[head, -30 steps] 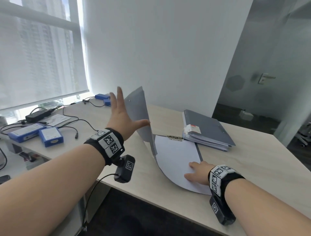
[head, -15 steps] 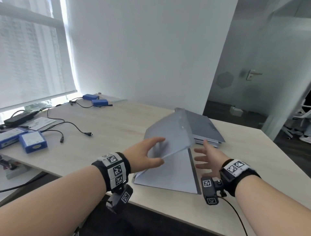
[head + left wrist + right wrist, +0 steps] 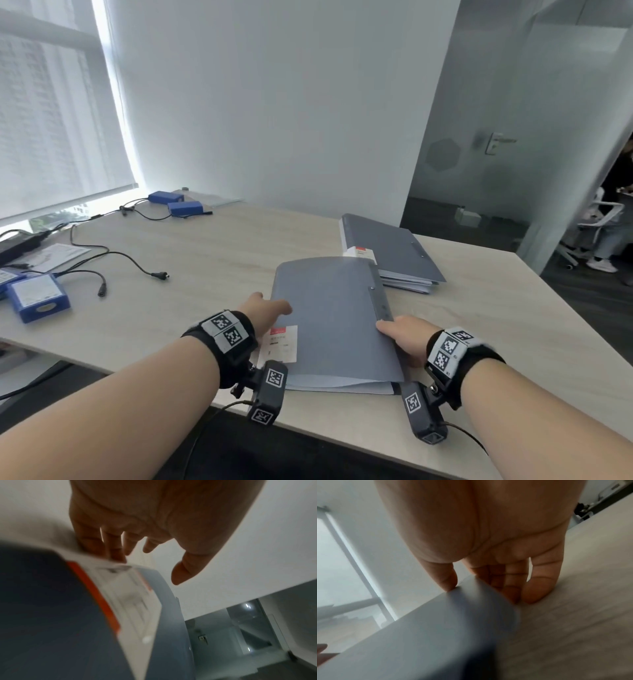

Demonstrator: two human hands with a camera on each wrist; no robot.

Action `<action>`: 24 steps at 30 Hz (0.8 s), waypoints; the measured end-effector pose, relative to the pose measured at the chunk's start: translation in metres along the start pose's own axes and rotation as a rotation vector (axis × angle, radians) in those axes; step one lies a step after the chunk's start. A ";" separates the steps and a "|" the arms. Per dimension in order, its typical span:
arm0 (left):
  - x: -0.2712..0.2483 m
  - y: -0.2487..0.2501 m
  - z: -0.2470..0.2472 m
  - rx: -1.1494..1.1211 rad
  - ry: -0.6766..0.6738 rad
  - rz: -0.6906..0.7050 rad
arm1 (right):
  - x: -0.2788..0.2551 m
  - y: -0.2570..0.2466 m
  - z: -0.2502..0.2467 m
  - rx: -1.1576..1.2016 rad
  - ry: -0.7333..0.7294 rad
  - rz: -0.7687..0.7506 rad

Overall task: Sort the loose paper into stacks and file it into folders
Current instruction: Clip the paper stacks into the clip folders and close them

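Observation:
A grey folder (image 3: 335, 315) lies closed on the wooden table (image 3: 205, 274), with white sheet edges showing at its near end. A white label with a red stripe (image 3: 282, 344) is on its left side. My left hand (image 3: 270, 305) rests at the folder's left edge, thumb over the cover and fingers (image 3: 113, 550) straight, touching near the label (image 3: 130, 601). My right hand (image 3: 394, 330) is at the right edge by the spine. Its thumb (image 3: 447, 580) presses the cover (image 3: 419, 635) and its fingers (image 3: 537, 588) reach down beside it to the tabletop.
A second pile of grey folders (image 3: 387, 246) lies just behind to the right. Blue boxes (image 3: 37, 298) and black cables (image 3: 130, 260) are spread on the left, more blue boxes (image 3: 174, 202) at the back. The table's near edge (image 3: 342, 435) is below my wrists.
The folder's cover, upright a second ago, has swung down to the right and now lies shut. My left hand followed it down; my right hand moved off the sheets to the right edge.

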State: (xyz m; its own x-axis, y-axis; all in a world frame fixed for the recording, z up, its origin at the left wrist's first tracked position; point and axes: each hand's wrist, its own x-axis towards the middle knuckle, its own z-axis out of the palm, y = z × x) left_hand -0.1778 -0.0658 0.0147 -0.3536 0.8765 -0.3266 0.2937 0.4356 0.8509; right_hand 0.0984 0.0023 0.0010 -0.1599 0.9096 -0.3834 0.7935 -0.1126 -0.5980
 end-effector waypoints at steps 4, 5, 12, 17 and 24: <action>0.007 -0.022 -0.013 -0.184 -0.074 -0.108 | -0.014 -0.005 0.004 -0.257 0.033 -0.018; 0.007 -0.027 -0.016 -0.236 -0.115 -0.141 | -0.015 -0.006 0.005 -0.305 0.043 -0.031; -0.017 -0.036 -0.029 -0.435 -0.111 0.032 | -0.016 -0.015 0.017 -0.458 0.029 -0.103; -0.024 -0.028 -0.039 -0.569 -0.055 0.224 | -0.019 -0.016 0.019 -0.071 -0.045 -0.081; -0.011 -0.005 -0.018 -0.670 -0.070 0.315 | -0.022 -0.003 -0.001 0.651 -0.140 -0.133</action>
State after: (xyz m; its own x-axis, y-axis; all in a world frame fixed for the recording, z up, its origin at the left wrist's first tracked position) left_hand -0.1918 -0.0812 0.0216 -0.2779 0.9601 -0.0323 -0.2410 -0.0371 0.9698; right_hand 0.1004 -0.0169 0.0123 -0.3412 0.8769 -0.3386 0.2534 -0.2610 -0.9315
